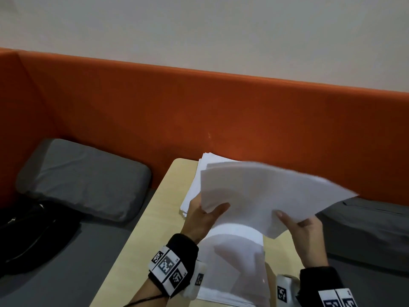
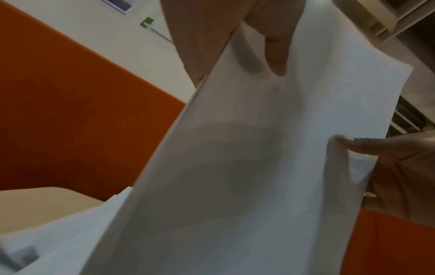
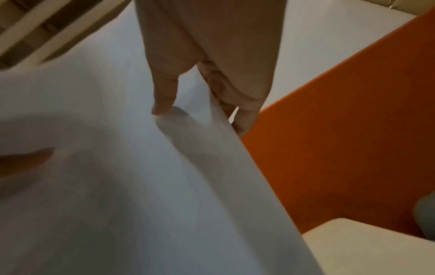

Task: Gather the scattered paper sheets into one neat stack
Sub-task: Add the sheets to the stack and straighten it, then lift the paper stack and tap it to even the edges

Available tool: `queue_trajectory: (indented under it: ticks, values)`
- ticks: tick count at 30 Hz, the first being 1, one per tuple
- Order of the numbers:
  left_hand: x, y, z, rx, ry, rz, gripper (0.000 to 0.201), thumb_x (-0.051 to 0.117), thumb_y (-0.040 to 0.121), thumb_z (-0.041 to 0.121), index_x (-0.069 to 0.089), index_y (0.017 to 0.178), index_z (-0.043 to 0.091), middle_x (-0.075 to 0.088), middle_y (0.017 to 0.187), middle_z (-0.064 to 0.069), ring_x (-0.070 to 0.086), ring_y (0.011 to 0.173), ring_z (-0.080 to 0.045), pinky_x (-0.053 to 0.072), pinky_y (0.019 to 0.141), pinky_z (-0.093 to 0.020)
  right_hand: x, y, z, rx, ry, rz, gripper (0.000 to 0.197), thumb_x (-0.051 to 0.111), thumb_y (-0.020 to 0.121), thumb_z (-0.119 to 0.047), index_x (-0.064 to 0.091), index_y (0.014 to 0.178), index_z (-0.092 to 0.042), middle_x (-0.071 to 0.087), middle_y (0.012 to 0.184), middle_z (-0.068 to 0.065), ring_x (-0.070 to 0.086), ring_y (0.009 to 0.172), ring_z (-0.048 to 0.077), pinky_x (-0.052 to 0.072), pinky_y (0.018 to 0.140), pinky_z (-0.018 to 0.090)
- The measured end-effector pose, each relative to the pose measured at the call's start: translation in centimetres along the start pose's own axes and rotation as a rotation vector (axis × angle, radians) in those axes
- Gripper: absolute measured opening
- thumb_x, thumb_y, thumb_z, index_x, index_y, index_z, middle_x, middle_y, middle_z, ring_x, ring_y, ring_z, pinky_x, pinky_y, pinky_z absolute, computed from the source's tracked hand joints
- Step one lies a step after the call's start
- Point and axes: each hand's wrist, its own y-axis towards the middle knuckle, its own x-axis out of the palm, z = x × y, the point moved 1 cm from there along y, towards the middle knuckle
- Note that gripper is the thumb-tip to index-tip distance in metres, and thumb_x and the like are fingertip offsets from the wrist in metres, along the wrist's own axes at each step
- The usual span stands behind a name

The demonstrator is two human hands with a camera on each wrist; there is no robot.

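Note:
A bundle of white paper sheets [image 1: 265, 196] is held up above the light wooden table [image 1: 163, 207], tilted and bowed. My left hand [image 1: 205, 216] pinches its near left corner, thumb on top and fingers behind. My right hand [image 1: 303, 227] pinches the near right edge the same way. The left wrist view shows the sheets [image 2: 247, 158] with my left thumb [image 2: 275, 46] on them. In the right wrist view my right thumb [image 3: 164, 89] presses the sheets [image 3: 117, 167]. More sheets [image 1: 234, 269] lie on the table below, and others [image 1: 194, 185] at the far end.
An orange padded backrest [image 1: 199, 111] runs behind the table. A grey cushion [image 1: 84, 176] and a black bag [image 1: 33, 233] lie on the grey seat at the left. Another grey seat [image 1: 365, 229] is on the right.

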Motion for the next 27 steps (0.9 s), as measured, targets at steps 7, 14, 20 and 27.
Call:
queue_trajectory:
  ticks: [7,14,20,27]
  values:
    - [0.0,-0.5,-1.4,-0.081,-0.044,-0.018,0.016,0.065,0.084,0.003,0.071,0.084,0.017,0.073,0.077,0.007,0.066,0.074,-0.006,0.053,0.066,-0.022,1.7,-1.2,0.4,0.072,0.017,-0.098,0.026,0.062,0.080,0.009,0.059,0.099,-0.009,0.065,0.086,-0.002,0.064,0.071,-0.008,0.049,0.059,0.007]
    - [-0.9,1.3,-1.6,0.066,0.040,-0.008,0.020,0.060,0.087,0.006,0.064,0.103,0.018,0.070,0.094,0.012,0.064,0.091,-0.004,0.052,0.085,-0.021,1.0,0.9,0.7,0.132,0.043,0.121,0.021,0.060,0.086,0.000,0.060,0.107,0.000,0.063,0.094,0.006,0.058,0.086,0.020,0.046,0.076,0.026]
    - [-3.7,3.3,-9.3,-0.324,0.565,0.023,0.035,0.049,0.096,0.015,0.048,0.130,0.008,0.051,0.134,-0.013,0.049,0.121,-0.023,0.039,0.096,-0.025,0.2,3.7,6.6,0.340,-0.178,0.140,0.038,0.060,0.087,-0.005,0.055,0.124,0.004,0.061,0.120,0.021,0.057,0.112,0.034,0.044,0.099,0.041]
    - [-3.8,4.0,-12.6,-0.520,0.975,-0.184,0.042,0.049,0.094,0.017,0.040,0.131,-0.001,0.042,0.135,-0.022,0.045,0.122,-0.034,0.041,0.100,-0.037,1.1,4.3,9.9,0.508,-0.429,0.031,0.038,0.057,0.090,-0.010,0.055,0.125,0.003,0.059,0.122,0.023,0.056,0.111,0.036,0.043,0.092,0.034]
